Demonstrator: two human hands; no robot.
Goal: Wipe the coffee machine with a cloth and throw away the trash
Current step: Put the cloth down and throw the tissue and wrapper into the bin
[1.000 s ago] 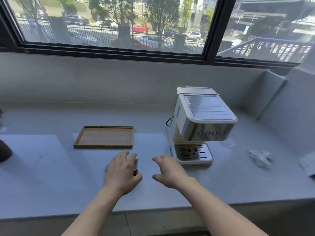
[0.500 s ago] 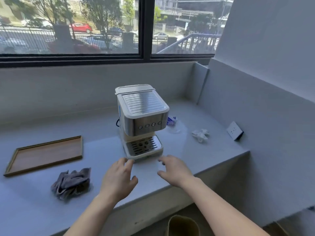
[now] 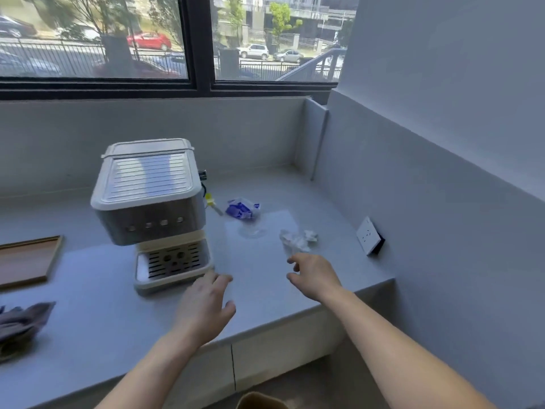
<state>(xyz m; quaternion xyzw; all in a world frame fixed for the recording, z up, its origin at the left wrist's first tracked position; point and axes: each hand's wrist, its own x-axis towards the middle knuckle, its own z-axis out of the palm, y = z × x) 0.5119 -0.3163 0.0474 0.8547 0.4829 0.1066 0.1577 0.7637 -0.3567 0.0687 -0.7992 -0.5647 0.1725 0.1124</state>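
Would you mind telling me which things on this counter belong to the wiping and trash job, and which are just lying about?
Part of the job:
coffee machine
grey cloth
crumpled white paper
blue-and-white wrapper
brown bin at the bottom edge, probably for the trash

Just lying about:
wooden tray
wall socket

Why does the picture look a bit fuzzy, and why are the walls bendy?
Head view: daylight from the window washes the counter pale blue; the left hand and right hand are smeared by motion blur, as is the cloth at the left edge; the wide lens bows the window frame and wall lines; the coffee machine reads fairly sharp, its metal front faintly shiny.
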